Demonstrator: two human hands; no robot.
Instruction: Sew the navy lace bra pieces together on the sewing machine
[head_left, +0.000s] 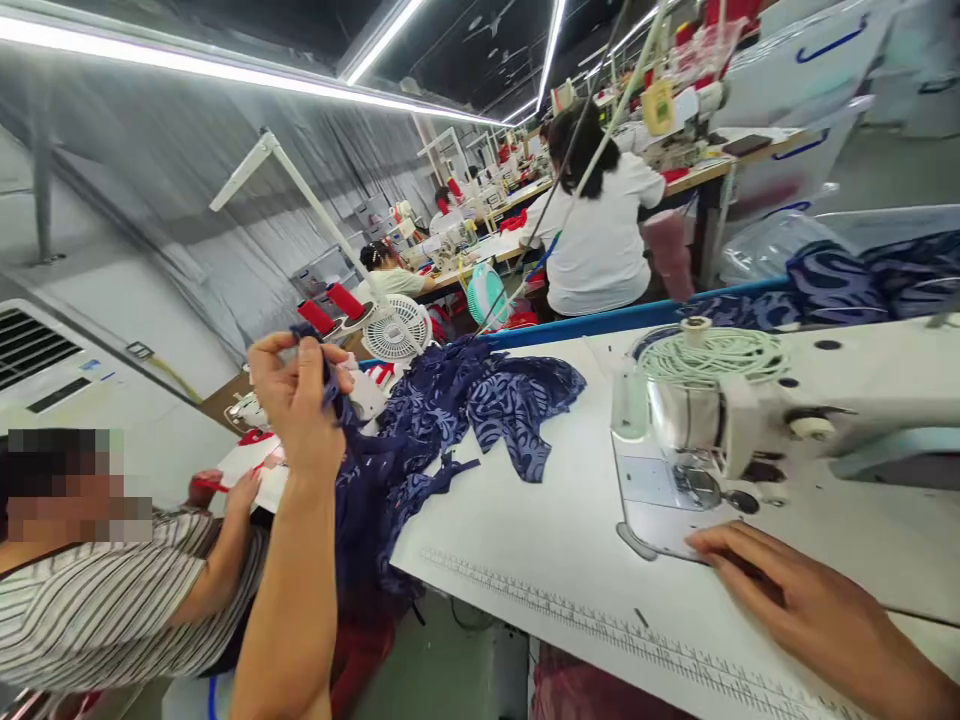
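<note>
My left hand [298,400] is raised to the left of the table, its fingers pinched on a dark blue patterned fabric [450,415]. The cloth hangs from the hand and trails across the left end of the white sewing table [555,540]. My right hand [787,590] lies flat on the table with fingers stretched out, just in front of the base of the white sewing machine [720,440]. It holds nothing.
A person in a striped shirt [105,600] sits close at the lower left, handling something red. Another person in a white shirt [600,230] sits ahead at a further table. A small white fan [396,328], red thread cones [330,305] and more blue fabric [840,280] lie behind.
</note>
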